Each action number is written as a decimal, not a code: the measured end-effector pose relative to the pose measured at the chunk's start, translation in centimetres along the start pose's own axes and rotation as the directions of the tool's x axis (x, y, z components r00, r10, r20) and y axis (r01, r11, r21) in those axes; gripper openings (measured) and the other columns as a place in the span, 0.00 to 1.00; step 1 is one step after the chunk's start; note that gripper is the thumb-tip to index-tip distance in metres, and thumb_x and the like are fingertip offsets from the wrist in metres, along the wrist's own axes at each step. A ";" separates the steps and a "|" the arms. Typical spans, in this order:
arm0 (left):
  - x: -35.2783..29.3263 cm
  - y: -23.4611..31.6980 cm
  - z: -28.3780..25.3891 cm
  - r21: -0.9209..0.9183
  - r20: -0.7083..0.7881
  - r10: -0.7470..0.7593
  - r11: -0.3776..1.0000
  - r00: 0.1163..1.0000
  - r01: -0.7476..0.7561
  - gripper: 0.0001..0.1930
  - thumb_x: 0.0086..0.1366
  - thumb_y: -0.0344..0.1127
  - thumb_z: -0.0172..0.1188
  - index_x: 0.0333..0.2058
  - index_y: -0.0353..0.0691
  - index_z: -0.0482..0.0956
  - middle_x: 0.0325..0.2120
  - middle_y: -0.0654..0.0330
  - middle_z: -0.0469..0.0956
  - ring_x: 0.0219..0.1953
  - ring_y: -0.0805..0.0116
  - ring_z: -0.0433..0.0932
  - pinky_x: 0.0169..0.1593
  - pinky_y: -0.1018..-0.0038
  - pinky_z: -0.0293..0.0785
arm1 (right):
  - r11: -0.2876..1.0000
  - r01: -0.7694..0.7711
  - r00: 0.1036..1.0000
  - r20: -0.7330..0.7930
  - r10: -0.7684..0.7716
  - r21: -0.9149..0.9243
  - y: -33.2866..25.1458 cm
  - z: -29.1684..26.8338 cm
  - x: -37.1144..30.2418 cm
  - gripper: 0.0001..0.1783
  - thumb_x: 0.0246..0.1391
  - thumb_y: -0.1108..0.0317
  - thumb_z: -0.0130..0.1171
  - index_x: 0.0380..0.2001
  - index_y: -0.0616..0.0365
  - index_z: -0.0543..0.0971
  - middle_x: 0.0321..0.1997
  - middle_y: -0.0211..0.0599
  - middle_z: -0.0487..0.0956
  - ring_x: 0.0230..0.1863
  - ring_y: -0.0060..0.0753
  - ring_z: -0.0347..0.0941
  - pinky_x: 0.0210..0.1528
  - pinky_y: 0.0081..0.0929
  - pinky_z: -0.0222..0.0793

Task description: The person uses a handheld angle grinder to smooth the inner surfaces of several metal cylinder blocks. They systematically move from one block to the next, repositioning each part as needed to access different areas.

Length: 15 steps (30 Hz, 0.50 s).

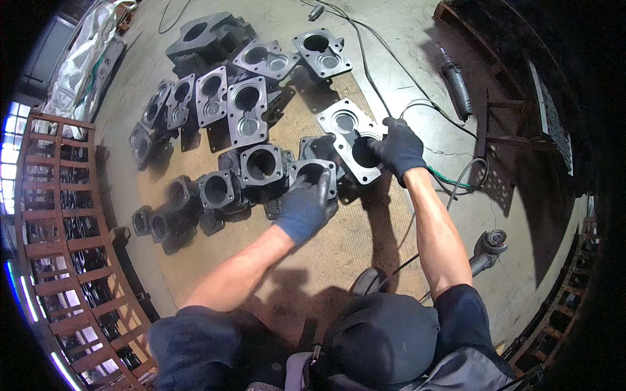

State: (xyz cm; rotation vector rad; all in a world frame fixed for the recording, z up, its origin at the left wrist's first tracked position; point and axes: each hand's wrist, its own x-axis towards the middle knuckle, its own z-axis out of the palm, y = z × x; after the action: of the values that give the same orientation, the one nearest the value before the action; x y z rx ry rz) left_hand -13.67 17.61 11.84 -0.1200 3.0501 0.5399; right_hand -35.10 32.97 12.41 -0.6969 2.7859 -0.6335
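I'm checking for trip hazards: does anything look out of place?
Yes: a loose cable trails across the floor near the shoe, where it could snag feet; an angle grinder lies there too. No damage stands out on the flanged castings.

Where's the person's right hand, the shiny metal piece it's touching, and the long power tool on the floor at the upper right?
Right hand (400, 150): head view, on its gloved back.
Shiny metal piece (346, 140): head view, on its flat face.
Long power tool (458, 90): head view, middle of its body.
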 end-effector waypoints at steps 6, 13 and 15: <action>-1.0 1.5 0.6 0.177 -0.006 -0.014 0.984 1.000 0.015 0.27 0.64 0.39 0.52 0.56 0.22 0.67 0.19 0.47 0.78 0.19 0.48 0.77 0.23 0.52 0.69 | 0.998 -0.001 1.000 0.011 0.002 -0.063 -1.0 -0.5 0.1 0.22 0.43 0.47 0.67 0.35 0.53 0.83 0.40 0.49 0.81 0.43 0.50 0.79 0.45 0.42 0.75; -3.9 5.9 -6.8 -0.118 0.094 0.073 0.991 0.993 -0.061 0.21 0.64 0.45 0.55 0.42 0.28 0.76 0.21 0.44 0.79 0.26 0.46 0.81 0.33 0.54 0.76 | 1.000 0.001 1.000 0.003 -0.001 -0.005 -0.7 -1.5 -1.5 0.23 0.47 0.48 0.64 0.36 0.57 0.81 0.41 0.49 0.81 0.44 0.51 0.78 0.46 0.41 0.73; -3.6 5.5 -7.3 -0.211 0.217 -0.002 0.976 0.976 0.049 0.22 0.64 0.51 0.56 0.38 0.33 0.79 0.24 0.41 0.79 0.28 0.45 0.81 0.34 0.54 0.75 | 0.992 0.085 0.971 -0.229 -0.061 0.096 0.2 -1.2 -3.9 0.26 0.48 0.49 0.65 0.43 0.60 0.81 0.41 0.46 0.81 0.42 0.48 0.79 0.45 0.39 0.74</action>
State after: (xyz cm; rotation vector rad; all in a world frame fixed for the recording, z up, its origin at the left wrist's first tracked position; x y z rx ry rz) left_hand -10.73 20.45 20.74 -0.0995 2.7691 0.8227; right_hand -32.13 35.44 13.68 -0.7516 2.9149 -0.9212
